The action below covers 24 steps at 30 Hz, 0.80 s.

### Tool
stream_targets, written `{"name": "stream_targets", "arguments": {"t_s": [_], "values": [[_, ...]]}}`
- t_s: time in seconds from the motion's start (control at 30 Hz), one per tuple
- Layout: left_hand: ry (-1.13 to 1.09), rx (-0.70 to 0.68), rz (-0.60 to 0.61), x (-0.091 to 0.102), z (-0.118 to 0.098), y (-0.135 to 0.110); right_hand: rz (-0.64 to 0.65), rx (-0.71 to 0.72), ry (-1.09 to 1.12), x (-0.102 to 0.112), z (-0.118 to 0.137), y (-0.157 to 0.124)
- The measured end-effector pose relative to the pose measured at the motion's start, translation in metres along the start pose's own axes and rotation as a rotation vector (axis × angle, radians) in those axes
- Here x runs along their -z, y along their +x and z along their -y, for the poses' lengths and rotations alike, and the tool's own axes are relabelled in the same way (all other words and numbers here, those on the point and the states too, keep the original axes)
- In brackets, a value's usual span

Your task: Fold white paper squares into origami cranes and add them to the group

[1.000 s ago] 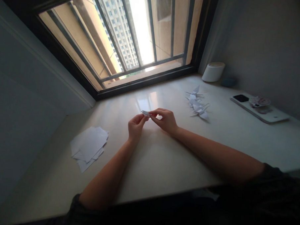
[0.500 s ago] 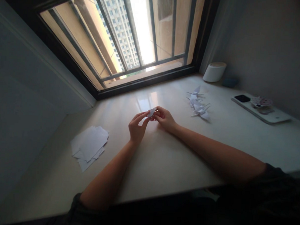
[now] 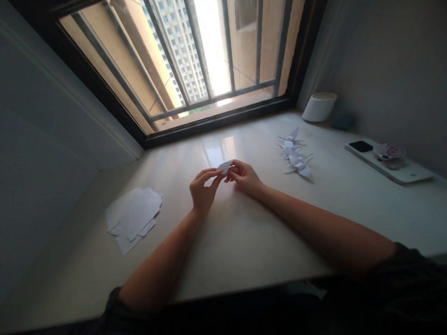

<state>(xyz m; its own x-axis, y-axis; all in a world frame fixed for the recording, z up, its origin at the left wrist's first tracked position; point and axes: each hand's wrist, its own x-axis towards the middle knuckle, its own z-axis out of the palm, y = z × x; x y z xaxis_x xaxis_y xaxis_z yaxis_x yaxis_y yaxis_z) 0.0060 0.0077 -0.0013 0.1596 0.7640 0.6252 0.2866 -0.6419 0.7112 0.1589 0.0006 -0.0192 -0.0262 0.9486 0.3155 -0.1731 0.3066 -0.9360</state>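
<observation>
A small folded piece of white paper [image 3: 225, 166] is held up just above the pale table [image 3: 242, 237], in front of the window. My left hand [image 3: 203, 189] pinches its left end with thumb and fingertips. My right hand [image 3: 244, 177] pinches its right end, fingers curled. Both forearms reach in from the near edge.
A loose stack of white paper sheets [image 3: 132, 218] lies at the left. Several folded paper cranes [image 3: 295, 156] sit at the right of my hands. A white phone [image 3: 388, 162] with a sticker lies far right. A white cylinder [image 3: 319, 106] stands in the back corner by the barred window [image 3: 198, 62].
The folded paper has turned between my fingers and shifted slightly right; my left fingers have re-gripped its left end. My hands stay in the same spot above the table.
</observation>
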Motion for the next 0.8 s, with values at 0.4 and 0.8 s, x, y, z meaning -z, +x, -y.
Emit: {"name": "stream_targets", "arguments": {"t_s": [0.4, 0.8], "values": [[-0.037, 0.068, -0.022, 0.0, -0.004, 0.0, 0.007, 0.021, 0.016, -0.002, 0.001, 0.0], [-0.343, 0.354, 0.138, -0.008, 0.021, 0.003, -0.179, 0.034, -0.265, 0.003, -0.006, 0.0]]}}
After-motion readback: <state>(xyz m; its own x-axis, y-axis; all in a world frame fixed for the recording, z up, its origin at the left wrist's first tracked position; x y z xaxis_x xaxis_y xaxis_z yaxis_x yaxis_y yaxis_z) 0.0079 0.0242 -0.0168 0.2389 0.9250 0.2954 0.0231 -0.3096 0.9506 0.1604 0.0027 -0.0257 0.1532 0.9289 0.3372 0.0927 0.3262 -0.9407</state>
